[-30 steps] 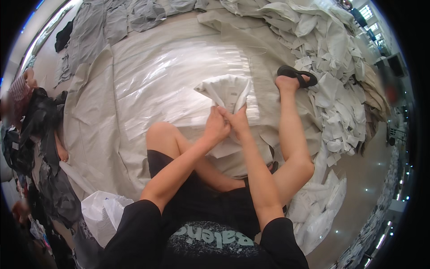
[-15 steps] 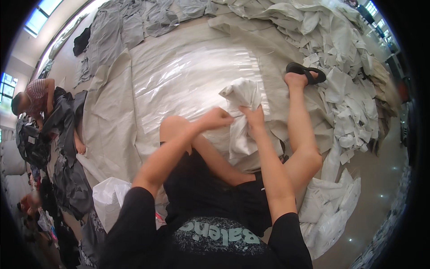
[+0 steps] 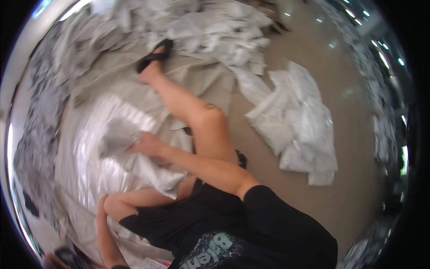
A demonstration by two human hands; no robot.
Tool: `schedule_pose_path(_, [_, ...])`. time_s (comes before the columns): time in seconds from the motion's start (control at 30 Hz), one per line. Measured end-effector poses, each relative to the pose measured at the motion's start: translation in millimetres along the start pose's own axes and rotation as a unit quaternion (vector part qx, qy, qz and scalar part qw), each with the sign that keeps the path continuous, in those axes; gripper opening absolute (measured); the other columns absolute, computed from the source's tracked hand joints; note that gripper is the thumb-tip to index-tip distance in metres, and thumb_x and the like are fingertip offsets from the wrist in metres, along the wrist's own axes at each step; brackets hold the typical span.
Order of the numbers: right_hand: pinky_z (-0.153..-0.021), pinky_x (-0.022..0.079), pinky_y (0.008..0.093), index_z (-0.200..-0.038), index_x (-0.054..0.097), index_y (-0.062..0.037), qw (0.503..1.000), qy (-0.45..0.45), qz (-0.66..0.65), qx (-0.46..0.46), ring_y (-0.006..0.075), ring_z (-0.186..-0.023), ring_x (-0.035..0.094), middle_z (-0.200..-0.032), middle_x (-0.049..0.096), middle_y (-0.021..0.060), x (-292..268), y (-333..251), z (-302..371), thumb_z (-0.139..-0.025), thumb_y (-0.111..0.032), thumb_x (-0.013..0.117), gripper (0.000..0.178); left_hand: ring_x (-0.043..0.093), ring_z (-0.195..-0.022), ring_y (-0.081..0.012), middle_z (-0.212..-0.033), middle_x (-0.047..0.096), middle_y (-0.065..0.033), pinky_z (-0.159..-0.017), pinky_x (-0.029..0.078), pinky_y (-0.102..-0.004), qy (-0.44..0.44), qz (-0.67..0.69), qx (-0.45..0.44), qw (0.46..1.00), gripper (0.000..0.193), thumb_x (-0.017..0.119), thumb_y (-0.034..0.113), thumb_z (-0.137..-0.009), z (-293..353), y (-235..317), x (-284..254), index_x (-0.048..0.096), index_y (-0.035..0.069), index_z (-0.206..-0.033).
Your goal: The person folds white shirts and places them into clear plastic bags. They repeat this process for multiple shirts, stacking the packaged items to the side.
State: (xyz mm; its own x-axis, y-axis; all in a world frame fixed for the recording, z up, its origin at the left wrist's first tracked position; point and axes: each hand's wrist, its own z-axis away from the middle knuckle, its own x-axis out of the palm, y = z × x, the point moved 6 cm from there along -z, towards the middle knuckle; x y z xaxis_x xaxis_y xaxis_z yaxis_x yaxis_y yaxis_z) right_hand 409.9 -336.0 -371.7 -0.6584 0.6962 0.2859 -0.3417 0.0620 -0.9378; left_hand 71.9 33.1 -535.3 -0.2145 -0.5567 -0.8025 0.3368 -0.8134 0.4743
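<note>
In my right hand (image 3: 151, 145) is a bunched white garment (image 3: 117, 136), with the fingers closed around its middle. Its lower part hangs toward my lap, and the view is blurred. Under and beside it lies a stack of clear plastic bags (image 3: 85, 150) on a beige cloth (image 3: 201, 74). My left hand (image 3: 102, 205) is at my bent left knee, away from the garment; its fingers are mostly hidden and smeared.
My right leg, with a black sandal (image 3: 156, 55), stretches across the cloth. Beyond it is a heap of white garments (image 3: 215, 29). Plastic-wrapped white packages (image 3: 295, 123) lie on the floor to the right. Grey garments (image 3: 38, 143) line the left side.
The view has swung right, showing more floor and the wrapped packages. My left hand has moved from beside the garment down to my left knee. My right hand keeps its hold.
</note>
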Motion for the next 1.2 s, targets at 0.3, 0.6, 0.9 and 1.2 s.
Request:
schedule_pose_path(0.3, [-0.111,0.046,0.0335,-0.141,0.064,-0.0050,0.972,-0.227,-0.045,-0.029,0.0192,-0.126,0.063,-0.133,0.072,0.0079,52.9,-28.1,17.6,-0.073,-0.015,0.091,0.074,0.066,-0.070,-0.0171,-0.077,0.071,-0.0033,-0.066,0.053,-0.0404,0.260,-0.005,-0.054,0.964,0.019,0.070,0.014,-0.098,-21.0,17.0,-129.7,0.076,-0.003,-0.106])
schedule_pose_path(0.6, [-0.111,0.048,0.0345,-0.142,0.063,-0.0037,0.924,-0.378,-0.025,-0.051,0.0190,-0.126,0.063,-0.135,0.072,0.0083,88.7,-10.9,44.1,-0.070,-0.020,0.097,0.081,0.058,-0.066,-0.0131,-0.074,0.066,-0.0001,-0.061,0.046,-0.0361,0.115,0.091,-0.025,0.989,0.020,0.069,0.013,-0.100,-65.4,138.4,-68.4,0.076,-0.002,-0.112])
schedule_pose_path(0.9, [-0.106,0.052,0.0383,-0.140,0.064,-0.0030,0.925,-0.358,0.116,-0.062,0.0297,-0.124,0.068,-0.130,0.074,0.0169,66.0,-10.8,62.7,-0.068,-0.035,0.096,0.085,0.050,-0.061,-0.0092,-0.071,0.060,0.0031,-0.056,0.039,-0.0319,0.142,0.176,-0.075,0.971,0.023,0.067,0.012,-0.102,-63.2,137.5,-81.3,0.076,-0.001,-0.118])
schedule_pose_path(1.2, [-0.101,0.055,0.0386,-0.138,0.065,-0.0073,0.899,-0.400,0.175,-0.030,0.0268,-0.115,0.071,-0.125,0.075,0.0152,73.7,-2.9,54.3,-0.074,-0.031,0.089,0.072,0.043,-0.057,-0.0053,-0.068,0.055,0.0064,-0.051,0.032,-0.0276,0.160,0.397,-0.104,0.898,0.026,0.066,0.011,-0.103,-48.7,199.3,-129.7,0.076,-0.001,-0.124])
